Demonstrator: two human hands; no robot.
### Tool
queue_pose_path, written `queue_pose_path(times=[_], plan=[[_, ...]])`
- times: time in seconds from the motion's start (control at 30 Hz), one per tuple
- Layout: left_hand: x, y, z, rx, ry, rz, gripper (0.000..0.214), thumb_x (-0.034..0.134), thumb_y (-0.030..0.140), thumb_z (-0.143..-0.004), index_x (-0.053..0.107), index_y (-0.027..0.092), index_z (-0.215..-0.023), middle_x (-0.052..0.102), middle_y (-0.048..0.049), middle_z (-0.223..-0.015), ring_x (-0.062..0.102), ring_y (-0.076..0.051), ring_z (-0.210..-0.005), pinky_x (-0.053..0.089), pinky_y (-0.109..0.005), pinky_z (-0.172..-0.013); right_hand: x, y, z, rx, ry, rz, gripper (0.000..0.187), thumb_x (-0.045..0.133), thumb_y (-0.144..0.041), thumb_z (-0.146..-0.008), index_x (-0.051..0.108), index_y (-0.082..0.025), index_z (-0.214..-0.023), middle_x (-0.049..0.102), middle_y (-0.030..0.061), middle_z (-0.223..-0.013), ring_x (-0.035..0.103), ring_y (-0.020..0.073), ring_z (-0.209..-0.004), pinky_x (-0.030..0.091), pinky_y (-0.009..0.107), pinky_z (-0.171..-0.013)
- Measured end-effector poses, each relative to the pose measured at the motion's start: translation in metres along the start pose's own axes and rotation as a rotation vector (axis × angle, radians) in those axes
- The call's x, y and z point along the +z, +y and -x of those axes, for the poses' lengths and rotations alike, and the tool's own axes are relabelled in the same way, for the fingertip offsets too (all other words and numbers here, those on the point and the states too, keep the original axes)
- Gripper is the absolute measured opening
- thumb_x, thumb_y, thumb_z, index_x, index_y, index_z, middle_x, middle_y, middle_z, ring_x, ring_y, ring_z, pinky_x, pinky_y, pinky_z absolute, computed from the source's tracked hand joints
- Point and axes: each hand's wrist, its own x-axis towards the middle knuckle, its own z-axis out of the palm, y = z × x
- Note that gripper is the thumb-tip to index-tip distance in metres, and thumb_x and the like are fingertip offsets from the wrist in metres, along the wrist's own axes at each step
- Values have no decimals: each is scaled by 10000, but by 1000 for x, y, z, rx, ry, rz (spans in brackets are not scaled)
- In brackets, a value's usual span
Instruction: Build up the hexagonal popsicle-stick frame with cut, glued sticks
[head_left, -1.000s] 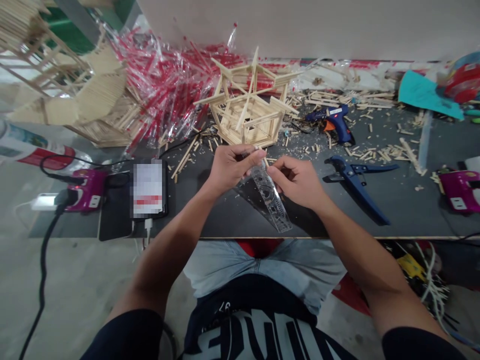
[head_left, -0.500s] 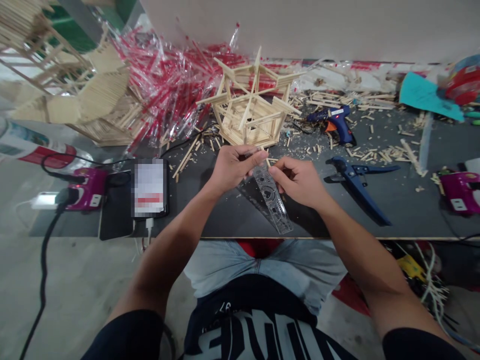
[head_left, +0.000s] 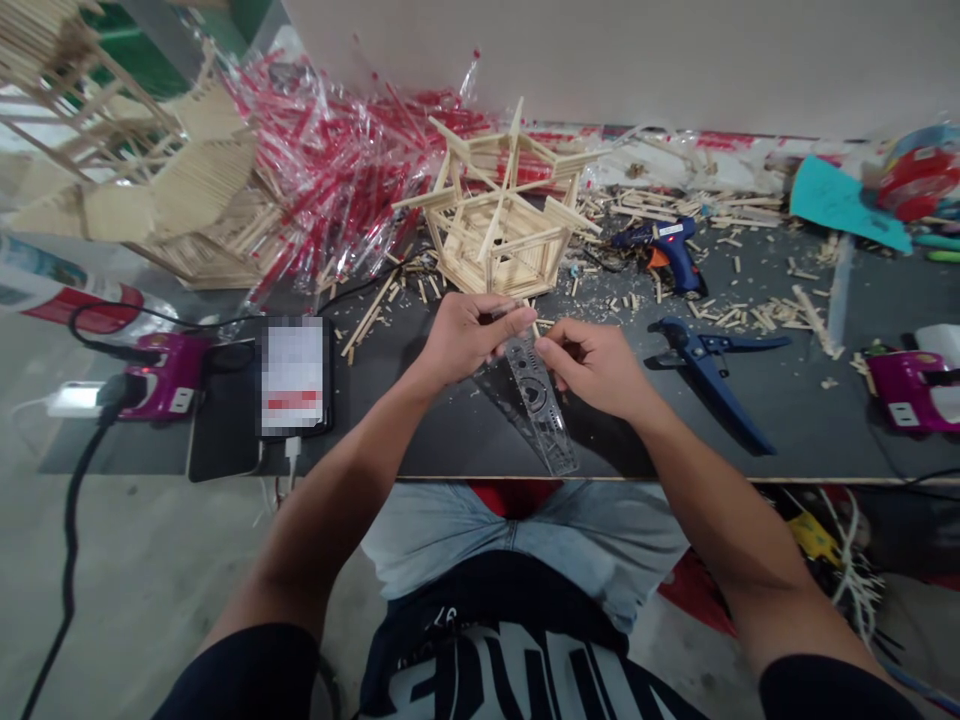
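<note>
My left hand [head_left: 474, 338] pinches the upper end of a clear plastic stencil ruler [head_left: 541, 405], which slants down toward the table's front edge. A short wooden stick [head_left: 535, 325] lies against the ruler between my two hands. My right hand [head_left: 589, 365] is closed, thumb and forefinger gripping that stick's lower end. The left fingertips hide the stick's far end. Just beyond my hands stands an open frame of glued wooden sticks [head_left: 501, 215], six-sided with spokes meeting at the middle.
A blue hot glue gun [head_left: 677, 258] and a dark blue cutter [head_left: 716, 385] lie at right among stick offcuts [head_left: 765, 315]. Left are a phone [head_left: 292, 375], a purple power strip [head_left: 169, 375] and a larger stick model [head_left: 172, 190]. Red plastic wrappers [head_left: 352, 170] heap behind.
The camera view has shifted slightly. Both hands keep nearly the same hold on the ruler and stick, with only a slight movement of the fingers.
</note>
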Motion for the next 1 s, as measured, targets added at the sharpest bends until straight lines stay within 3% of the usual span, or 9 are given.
queue_pose_path(times=[0.33,0.57,0.73,0.87,1.0], plan=[[-1,-7,-1,-10,-28,-15,390,867,518,-873,761,176,-718,572,32,-503,472,-56,-420,348,-186,-411,-1,2,-1,7,-30,67,386,607,-491,-1014,516,-264,-715,570,-58,-491,523,123,-441,396,307,-559],[0,-9,-2,-46,16,23,434,916,589,-823,796,182,-730,589,24,-508,470,-56,-426,363,-189,-407,0,5,-2,49,-21,-33,536,665,-719,-992,553,-258,-743,573,-53,-510,516,120,-452,394,306,-534],[4,-7,-4,-54,119,117,505,960,671,-738,805,191,-744,693,-6,-623,453,-42,-439,334,-194,-387,7,6,-3,161,-13,-337,550,814,-767,-852,614,-255,-854,543,-78,-566,435,93,-439,326,280,-448],[7,-6,-5,-29,144,141,530,966,693,-723,796,190,-735,697,-7,-635,447,-39,-435,325,-195,-379,14,6,-5,192,51,-460,398,852,-567,-822,603,-256,-824,530,-89,-574,364,74,-443,316,270,-459],[9,-8,-5,-16,123,158,549,981,701,-701,790,187,-708,681,-2,-621,447,-40,-430,318,-191,-372,21,9,-6,232,102,-457,298,770,-429,-812,521,-274,-754,443,-109,-531,337,82,-462,305,268,-485]])
